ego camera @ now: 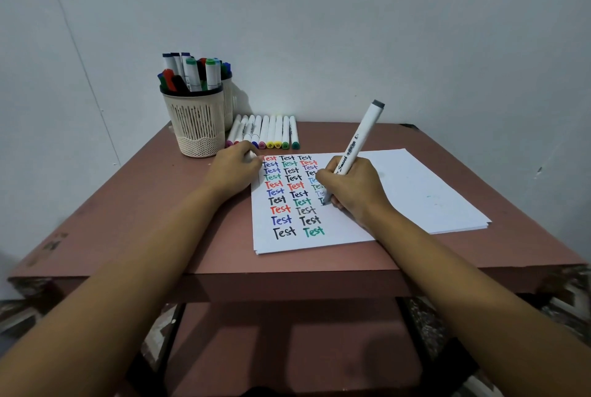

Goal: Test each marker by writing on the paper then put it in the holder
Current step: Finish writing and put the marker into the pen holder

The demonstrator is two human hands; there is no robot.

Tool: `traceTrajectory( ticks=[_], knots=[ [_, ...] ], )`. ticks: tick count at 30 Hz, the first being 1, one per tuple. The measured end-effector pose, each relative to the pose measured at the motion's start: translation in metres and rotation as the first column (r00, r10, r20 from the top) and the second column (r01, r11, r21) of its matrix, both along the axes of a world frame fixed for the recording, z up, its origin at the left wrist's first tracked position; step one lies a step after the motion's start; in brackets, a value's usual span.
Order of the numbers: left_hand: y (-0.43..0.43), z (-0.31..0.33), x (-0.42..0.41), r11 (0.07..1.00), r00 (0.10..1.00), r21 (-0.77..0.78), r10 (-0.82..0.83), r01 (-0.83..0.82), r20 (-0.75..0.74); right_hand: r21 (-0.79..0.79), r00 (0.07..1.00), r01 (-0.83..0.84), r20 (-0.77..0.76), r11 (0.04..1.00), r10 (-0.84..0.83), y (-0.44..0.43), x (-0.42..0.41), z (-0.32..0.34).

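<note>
1. Marker (361, 137): a white barrel with a grey cap on its upper end. It tilts up and to the right, with its tip down on the paper (415, 191) in the third column of writing.
2. The right hand (351, 191) grips the marker low on the barrel, fingers clamped round it, and its heel rests on the paper.
3. The left hand (233, 172) rests at the paper's upper-left corner with fingers curled; I cannot tell whether they clasp anything.
4. The paper lies on the reddish-brown desk (128, 220). Its left part carries rows of "Test" in black, red, blue, green and purple.
5. The holder (198, 121), a cream slotted cup, stands at the desk's far left, full of upright markers.
6. A row of markers (265, 131), all capped, lies just beside the holder, beyond the paper's far edge.
</note>
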State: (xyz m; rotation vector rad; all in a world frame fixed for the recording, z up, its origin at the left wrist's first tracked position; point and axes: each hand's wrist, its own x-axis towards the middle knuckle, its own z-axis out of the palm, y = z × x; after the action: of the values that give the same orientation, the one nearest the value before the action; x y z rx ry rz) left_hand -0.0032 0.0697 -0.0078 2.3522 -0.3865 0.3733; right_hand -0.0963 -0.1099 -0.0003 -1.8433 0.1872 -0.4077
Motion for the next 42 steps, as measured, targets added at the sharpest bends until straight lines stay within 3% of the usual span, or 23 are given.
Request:
traceTrajectory(
  ticks=[6, 11, 21, 42],
  knots=[
    [0.0008, -0.0012, 0.0015, 1.0, 1.0, -0.004, -0.003, 0.003, -0.017, 0.005, 0.999, -0.037, -0.029, 0.999, 0.037, 0.0012, -0.0008, 0.0021],
    [-0.0001, -0.0005, 0.0012, 1.0, 1.0, 0.002, -0.006, 0.006, -0.01, 0.16, 0.997, 0.075, 0.016, 0.984, -0.079, -0.0032, 0.0007, 0.0039],
    [0.0005, -0.0013, 0.0021, 1.0, 1.0, 0.008, -0.005, 0.005, -0.001, -0.068, 0.998, 0.057, 0.032, 0.996, -0.055, 0.0024, -0.0024, 0.0018],
    [0.0002, -0.0012, 0.0024, 1.0, 1.0, 0.018, -0.014, 0.014, 0.0, -0.095, 0.994, 0.104, 0.047, 0.99, -0.099, 0.0024, -0.0045, 0.0041]
  ],
)
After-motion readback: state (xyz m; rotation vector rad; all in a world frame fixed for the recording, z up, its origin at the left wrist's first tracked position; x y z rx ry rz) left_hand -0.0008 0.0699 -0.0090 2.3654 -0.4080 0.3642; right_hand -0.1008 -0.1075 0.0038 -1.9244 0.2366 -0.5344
